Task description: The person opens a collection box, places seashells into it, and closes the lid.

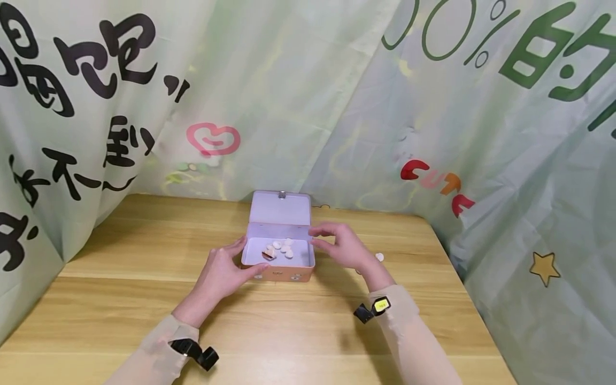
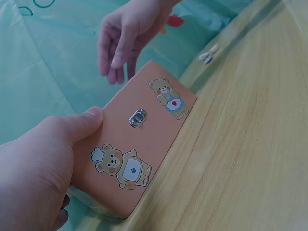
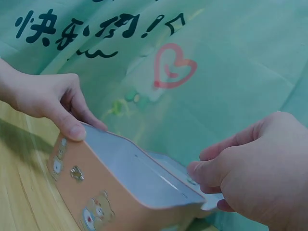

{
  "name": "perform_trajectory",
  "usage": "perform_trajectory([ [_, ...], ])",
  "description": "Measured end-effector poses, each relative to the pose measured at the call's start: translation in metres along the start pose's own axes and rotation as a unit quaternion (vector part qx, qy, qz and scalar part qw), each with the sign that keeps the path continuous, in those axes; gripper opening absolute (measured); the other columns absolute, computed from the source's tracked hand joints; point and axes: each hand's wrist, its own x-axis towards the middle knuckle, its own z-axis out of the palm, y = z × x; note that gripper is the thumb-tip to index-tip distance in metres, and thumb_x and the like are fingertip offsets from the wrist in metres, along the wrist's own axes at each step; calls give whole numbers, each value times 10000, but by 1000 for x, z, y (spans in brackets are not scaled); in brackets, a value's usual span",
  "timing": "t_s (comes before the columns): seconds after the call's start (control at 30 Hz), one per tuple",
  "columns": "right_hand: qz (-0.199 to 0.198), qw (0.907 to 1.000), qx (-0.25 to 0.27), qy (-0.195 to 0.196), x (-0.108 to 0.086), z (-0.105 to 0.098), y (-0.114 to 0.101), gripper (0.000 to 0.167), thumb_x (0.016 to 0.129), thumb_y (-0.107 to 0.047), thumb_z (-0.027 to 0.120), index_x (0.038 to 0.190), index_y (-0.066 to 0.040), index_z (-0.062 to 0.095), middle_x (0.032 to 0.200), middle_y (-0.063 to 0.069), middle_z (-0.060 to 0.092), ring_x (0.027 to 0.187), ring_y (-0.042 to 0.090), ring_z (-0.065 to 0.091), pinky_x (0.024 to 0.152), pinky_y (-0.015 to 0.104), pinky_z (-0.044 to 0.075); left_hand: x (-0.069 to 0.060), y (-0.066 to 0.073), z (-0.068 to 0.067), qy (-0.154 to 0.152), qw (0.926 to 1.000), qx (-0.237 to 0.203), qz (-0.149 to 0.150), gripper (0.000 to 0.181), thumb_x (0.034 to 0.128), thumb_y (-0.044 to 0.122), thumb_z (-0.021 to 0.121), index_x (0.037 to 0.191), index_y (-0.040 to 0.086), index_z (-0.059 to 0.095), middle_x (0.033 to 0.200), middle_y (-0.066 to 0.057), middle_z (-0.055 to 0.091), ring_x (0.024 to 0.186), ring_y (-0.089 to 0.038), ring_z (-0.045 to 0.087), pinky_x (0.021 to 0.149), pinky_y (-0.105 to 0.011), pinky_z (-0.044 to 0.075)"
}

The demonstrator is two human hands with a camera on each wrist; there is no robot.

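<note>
An orange tin box (image 1: 289, 274) with a pale lilac inside stands on the table, its hinged lid (image 1: 280, 209) raised at the back. Cartoon bears and a metal clasp (image 2: 138, 118) decorate its front. Inside lie several small whitish pieces (image 1: 289, 254) and one brown-edged piece (image 1: 268, 255); their kind is too small to tell. My left hand (image 1: 218, 275) grips the box's left end, thumb across the front rim. Beside the right rim, my right hand (image 1: 344, 246) hovers with relaxed, slightly bent fingers and no visible object between them.
Behind my right wrist, a small white piece (image 1: 379, 257) lies on the wooden table (image 1: 284, 331), with another partly hidden nearby. A printed cloth (image 1: 289, 107) hangs along the table's back and sides, close behind the raised lid.
</note>
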Motion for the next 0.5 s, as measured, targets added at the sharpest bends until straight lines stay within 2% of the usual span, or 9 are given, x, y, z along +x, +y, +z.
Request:
perform_trajectory([
  [0.23,193,9995,-178,199,-22,-18,9,229,1006,-108,752,1230,-66,775,1257,68,742,1208,305,659,986,584,535,0,0,1,9,10000,-3,11,1048,768,680,866,1432,-83,591,1439,-259,566,379,-1,234,397,-294,382],
  [0.5,190,9984,-251,476,-47,-33,28,229,1002,-86,750,1226,-43,772,1225,103,747,1125,301,698,983,601,531,0,0,0,-19,10000,-27,-29,1045,767,668,874,1436,-81,587,1436,-264,564,377,-5,241,391,-297,383],
])
